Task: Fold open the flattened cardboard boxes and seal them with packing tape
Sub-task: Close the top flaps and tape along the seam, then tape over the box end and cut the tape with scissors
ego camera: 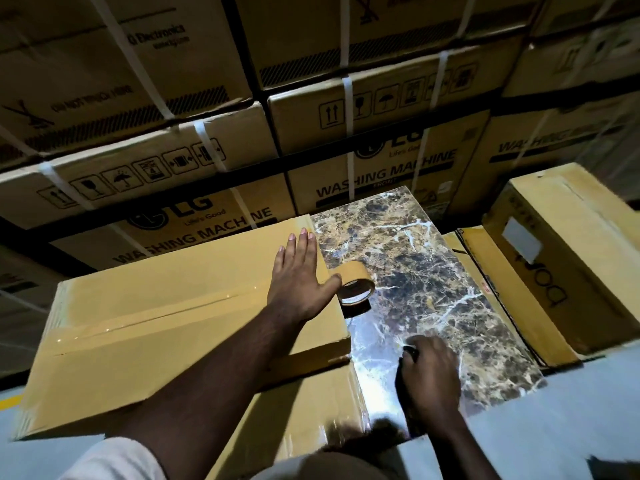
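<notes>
A tan cardboard box (166,327) stands on the marble-patterned table (433,278), its top seam covered by a strip of clear tape. My left hand (298,278) lies flat on the box's far right corner with straight fingers, thumb near the brown tape roll (356,284). The roll sits tilted against the box's right side on the table. My right hand (429,372) rests on the table near the front edge, fingers curled round a small dark object that I cannot identify.
Another tan box (568,251) stands at the table's right, with flat cardboard (485,271) beside it. Stacked washing-machine cartons (381,140) with white straps form a wall behind the table. Grey floor (554,427) shows at the lower right.
</notes>
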Demonstrator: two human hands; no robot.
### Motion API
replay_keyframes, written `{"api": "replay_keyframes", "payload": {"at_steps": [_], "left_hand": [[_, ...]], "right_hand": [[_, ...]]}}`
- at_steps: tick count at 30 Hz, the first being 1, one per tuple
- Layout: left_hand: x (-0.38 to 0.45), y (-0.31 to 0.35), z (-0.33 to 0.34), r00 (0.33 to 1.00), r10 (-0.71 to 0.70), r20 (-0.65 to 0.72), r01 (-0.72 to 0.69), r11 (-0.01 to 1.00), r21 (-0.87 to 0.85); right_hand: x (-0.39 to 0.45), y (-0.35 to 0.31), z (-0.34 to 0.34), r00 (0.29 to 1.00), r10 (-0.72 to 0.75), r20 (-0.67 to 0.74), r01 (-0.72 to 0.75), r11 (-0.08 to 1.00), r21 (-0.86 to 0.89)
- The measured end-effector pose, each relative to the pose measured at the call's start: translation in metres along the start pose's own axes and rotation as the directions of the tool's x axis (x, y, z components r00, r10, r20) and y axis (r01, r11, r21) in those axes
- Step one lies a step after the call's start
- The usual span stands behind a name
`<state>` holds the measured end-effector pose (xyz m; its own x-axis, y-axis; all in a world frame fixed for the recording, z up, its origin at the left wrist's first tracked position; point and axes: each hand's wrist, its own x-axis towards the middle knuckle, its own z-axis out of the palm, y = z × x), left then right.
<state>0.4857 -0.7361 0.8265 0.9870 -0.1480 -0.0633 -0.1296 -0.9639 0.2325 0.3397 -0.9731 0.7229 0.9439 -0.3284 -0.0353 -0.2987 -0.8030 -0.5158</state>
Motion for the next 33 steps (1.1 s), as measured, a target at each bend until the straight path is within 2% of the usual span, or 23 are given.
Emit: {"api": "replay_keyframes", "payload": {"at_steps": [2, 8, 10, 15, 18, 22, 26, 29, 33], "left_hand": [[-0.001, 0.0, 0.0, 1.0, 0.008, -0.013, -0.009, 1.0, -0.014], [-0.003, -0.002, -0.001, 0.999, 0.026, -0.033, -0.027, 0.999, -0.045], [-0.004, -0.002, -0.002, 0.999, 0.029, -0.035, -0.03, 0.998, -0.048], [-0.005, -0.002, -0.003, 0.999, 0.026, -0.024, -0.027, 0.999, -0.044], [-0.004, -0.002, -0.005, 0.999, 0.03, -0.014, -0.03, 0.999, -0.036], [-0.002, -0.003, -0.01, 0.999, 0.032, 0.037, -0.031, 0.999, -0.036], [0.009, -0.003, -0.018, 0.994, 0.023, 0.105, -0.019, 0.999, -0.037], [0.013, 0.001, -0.023, 0.99, 0.01, 0.139, -0.005, 0.999, -0.036], [0.014, 0.007, -0.03, 0.989, 0.038, 0.146, -0.028, 0.997, -0.075]], "right_hand": [[-0.004, 0.027, 0.015, 0.991, 0.126, 0.042, -0.121, 0.988, -0.091], [-0.011, 0.037, 0.018, 0.996, 0.06, 0.066, -0.047, 0.983, -0.18], [-0.009, 0.038, 0.01, 0.992, 0.096, 0.079, -0.083, 0.984, -0.155], [-0.006, 0.032, 0.001, 0.97, 0.205, 0.129, -0.162, 0.944, -0.287], [0.001, 0.024, -0.006, 0.976, 0.149, 0.161, -0.055, 0.878, -0.475], [0.011, 0.021, -0.009, 0.97, 0.098, 0.224, 0.062, 0.789, -0.612], [0.018, 0.019, -0.012, 0.974, 0.115, 0.196, 0.033, 0.783, -0.621], [0.027, 0.018, -0.009, 0.97, 0.081, 0.231, 0.082, 0.783, -0.617], [0.027, 0.023, 0.008, 0.978, -0.028, 0.206, 0.126, 0.868, -0.48]]}}
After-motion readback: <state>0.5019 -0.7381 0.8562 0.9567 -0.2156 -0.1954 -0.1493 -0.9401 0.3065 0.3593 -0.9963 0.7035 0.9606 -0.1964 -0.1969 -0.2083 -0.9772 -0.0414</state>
